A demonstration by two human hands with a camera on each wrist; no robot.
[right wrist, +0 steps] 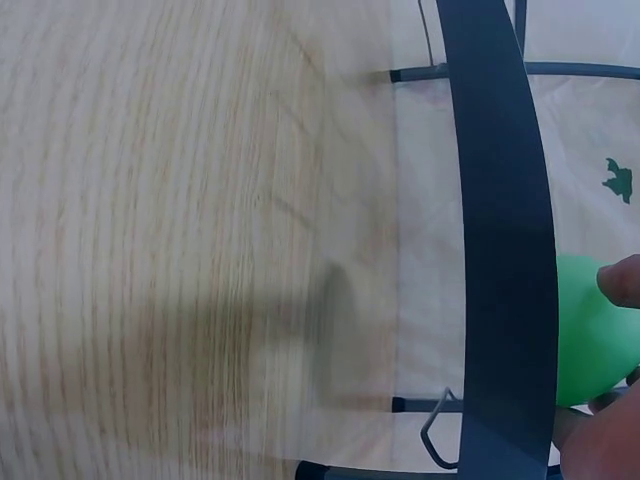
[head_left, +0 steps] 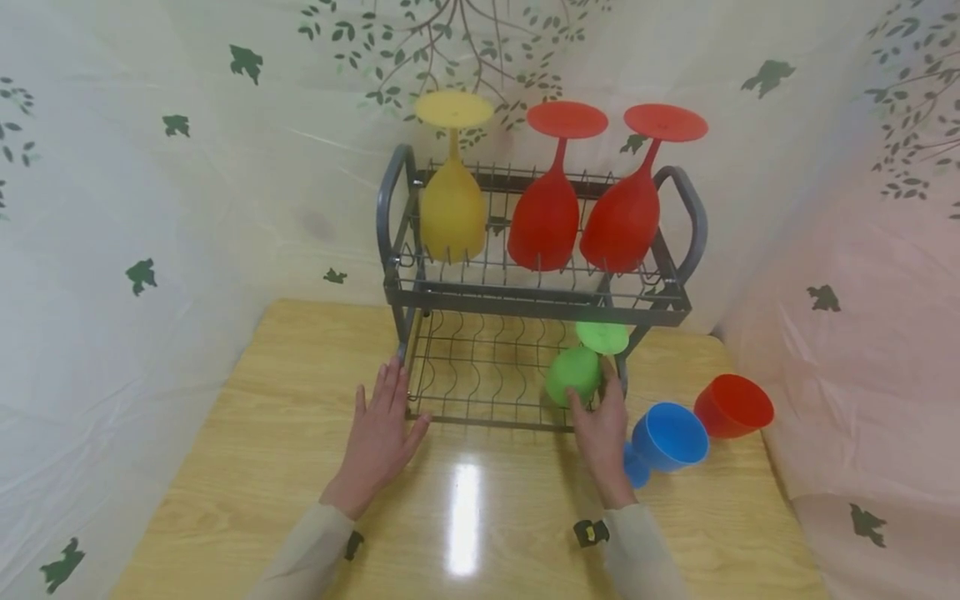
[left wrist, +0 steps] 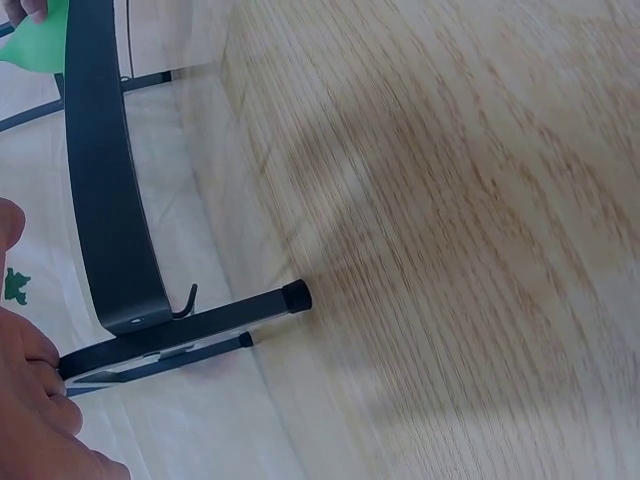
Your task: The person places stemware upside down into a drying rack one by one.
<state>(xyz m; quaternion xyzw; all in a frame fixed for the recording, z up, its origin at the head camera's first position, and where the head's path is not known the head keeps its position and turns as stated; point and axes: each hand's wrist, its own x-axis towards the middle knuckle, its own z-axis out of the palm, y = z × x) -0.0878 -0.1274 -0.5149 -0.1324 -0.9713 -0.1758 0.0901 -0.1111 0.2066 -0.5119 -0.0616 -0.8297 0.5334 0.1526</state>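
Note:
My right hand (head_left: 603, 425) grips a green plastic goblet (head_left: 573, 377) by its bowl, thumb on the near side. The goblet lies tilted at the right end of the dish rack's lower shelf (head_left: 491, 423), its foot toward the back under the upper tier. In the right wrist view the green bowl (right wrist: 590, 330) shows behind the dark front bar, with the thumb on it. My left hand (head_left: 377, 437) rests at the shelf's left front corner, fingers straight and thumb spread. In the left wrist view its fingers touch the rack's side frame (left wrist: 215, 318).
Upside down on the upper tier (head_left: 532, 304) stand a yellow goblet (head_left: 453, 212) and two red ones (head_left: 545, 221). A blue goblet (head_left: 670, 437) and a red cup (head_left: 733, 406) lie on the wooden table (head_left: 300, 367) right of the rack. A leaf-patterned curtain (head_left: 315, 208) hangs behind.

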